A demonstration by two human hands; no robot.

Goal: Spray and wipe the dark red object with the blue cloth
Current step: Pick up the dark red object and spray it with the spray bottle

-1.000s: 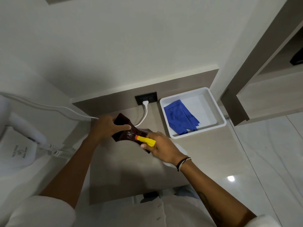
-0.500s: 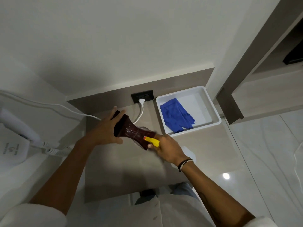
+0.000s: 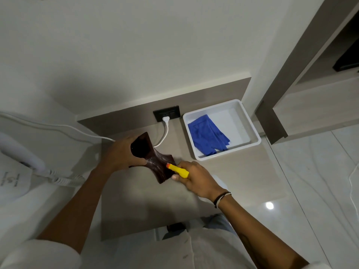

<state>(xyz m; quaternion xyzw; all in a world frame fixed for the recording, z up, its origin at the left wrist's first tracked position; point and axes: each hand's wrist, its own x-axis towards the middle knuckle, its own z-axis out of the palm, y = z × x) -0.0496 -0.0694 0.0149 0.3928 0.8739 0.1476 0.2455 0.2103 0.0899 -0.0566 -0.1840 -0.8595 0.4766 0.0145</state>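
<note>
My left hand (image 3: pixel 118 155) grips the dark red object (image 3: pixel 153 162), a glossy hourglass-shaped holder, and tilts it above the grey table top with its open mouth facing up and back. My right hand (image 3: pixel 196 176) is wrapped around a spray bottle whose yellow nozzle (image 3: pixel 177 169) points at the object's narrow waist from the right, almost touching it. Most of the bottle's body is hidden under my hand. The blue cloth (image 3: pixel 208 137) lies crumpled in the white tray (image 3: pixel 250 127) at the back right, apart from both hands.
A black wall socket (image 3: pixel 167 113) holds a white plug, and its cable (image 3: pixel 164 135) runs down behind the dark red object. A white wall phone with a coiled cord (image 3: pixel 60 178) sits to the left. The table's front edge (image 3: pixel 136 232) is close to my body.
My left hand has turned the dark red object so its open mouth faces up. The spray nozzle has stayed close against the object's side.
</note>
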